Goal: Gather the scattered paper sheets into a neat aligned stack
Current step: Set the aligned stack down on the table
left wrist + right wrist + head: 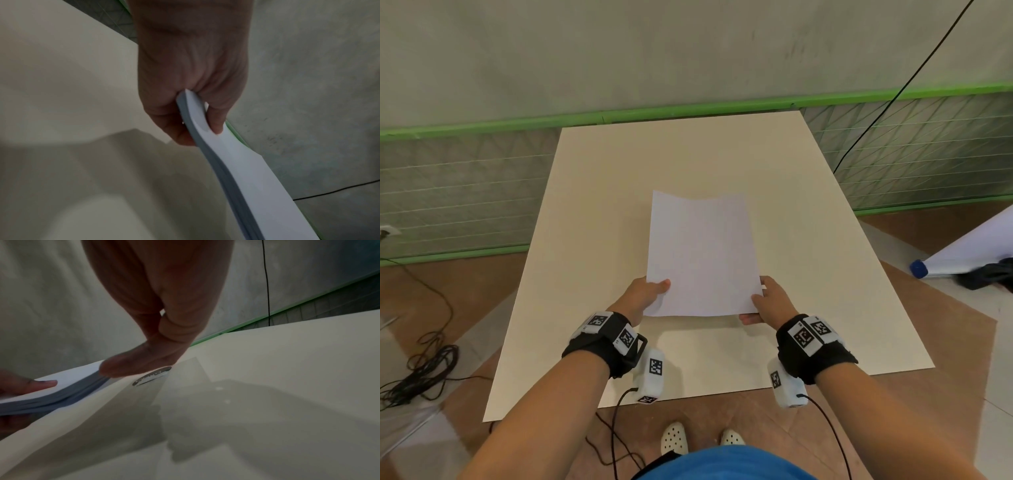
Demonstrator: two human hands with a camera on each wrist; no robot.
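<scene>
A stack of white paper sheets (pixel 702 253) is lifted above the cream table (pixel 592 192), its far edge slightly wavy. My left hand (pixel 650 291) pinches its near left corner, thumb on top and fingers underneath. In the left wrist view that left hand (pixel 191 113) grips the layered stack (pixel 242 177) edge-on. My right hand (pixel 767 301) holds the near right corner, thumb on the top sheet. In the right wrist view the right hand (pixel 144 360) presses against the stack's (pixel 68 391) edge, and the other hand's thumb lies on top at far left.
The table's near edge (pixel 688 397) lies just ahead of my feet. Tangled black cables (pixel 424 363) lie on the floor at left. A white roll with a blue cap (pixel 959 253) lies at right. A green-framed mesh barrier (pixel 482 185) runs behind the table.
</scene>
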